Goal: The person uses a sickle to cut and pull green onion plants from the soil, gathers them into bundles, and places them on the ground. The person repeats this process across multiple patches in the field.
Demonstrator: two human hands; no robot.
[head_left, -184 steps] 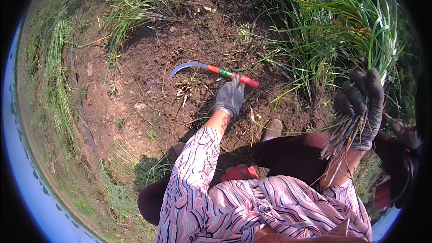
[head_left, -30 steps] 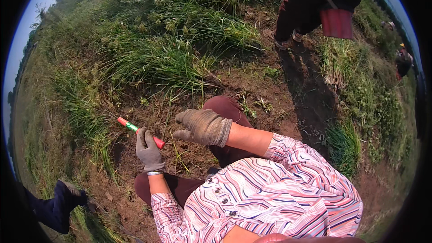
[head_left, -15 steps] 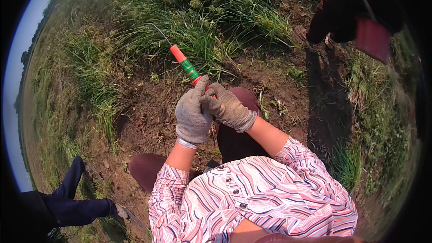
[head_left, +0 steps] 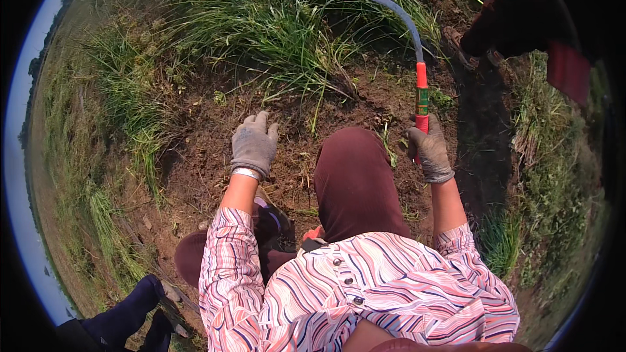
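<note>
My right hand (head_left: 429, 150), in a grey work glove, grips the red and green handle of a sickle (head_left: 420, 84). Its curved blade arcs up and to the left over the grass. My left hand (head_left: 254, 145), also gloved, is held flat with fingers spread over bare brown soil (head_left: 202, 156) just in front of a tall grass clump (head_left: 280, 32). It holds nothing. My knee in dark maroon trousers (head_left: 355, 182) rises between the two hands.
Thick grass (head_left: 124, 91) rings the dirt patch at left and back. Another person in dark clothes with a red bag (head_left: 541, 26) stands at the upper right. A dark blue sleeve or leg (head_left: 124, 316) shows at lower left.
The sickle has passed from my left hand to my right and swung over to the right side. My left hand let go and moved down to the soil, fingers spread.
</note>
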